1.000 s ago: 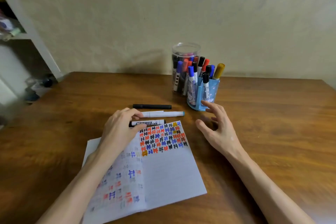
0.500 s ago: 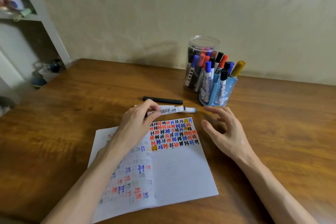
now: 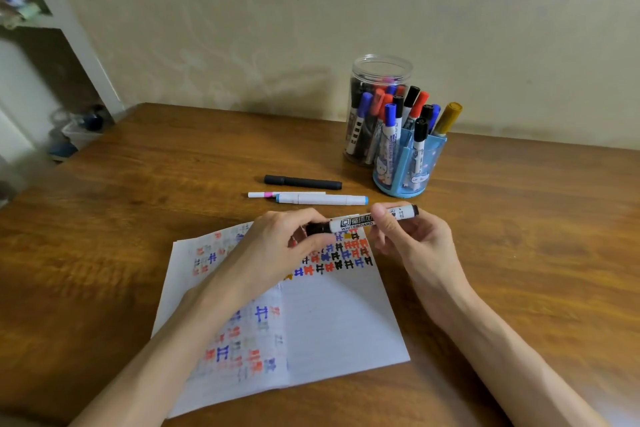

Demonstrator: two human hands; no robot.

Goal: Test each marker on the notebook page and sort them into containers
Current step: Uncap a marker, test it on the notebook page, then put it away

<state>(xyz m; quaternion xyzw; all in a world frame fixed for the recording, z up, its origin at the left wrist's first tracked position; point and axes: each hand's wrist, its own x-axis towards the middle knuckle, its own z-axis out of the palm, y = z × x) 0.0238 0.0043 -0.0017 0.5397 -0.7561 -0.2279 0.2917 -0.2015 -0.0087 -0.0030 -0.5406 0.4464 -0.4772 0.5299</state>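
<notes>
A white whiteboard marker (image 3: 356,221) with black ends hangs level above the top of the open notebook (image 3: 332,319). My left hand (image 3: 287,246) pinches its black left end. My right hand (image 3: 405,236) grips its right part, thumb on the barrel. The right page carries rows of red, blue and black test marks. Behind lie a black marker (image 3: 303,182), a thin white pen with a pink band (image 3: 273,194) and a white marker with blue ends (image 3: 322,199). A clear jar (image 3: 377,80) and a blue holder (image 3: 426,163), both with several markers, stand at the back.
The wooden table (image 3: 519,218) runs up to a beige wall. A white shelf frame (image 3: 65,31) with blurred items stands off the table's far left corner.
My left hand picked the whiteboard marker up from the table by the notebook's top edge. My right hand came in and took hold of its other end. The view shifted.
</notes>
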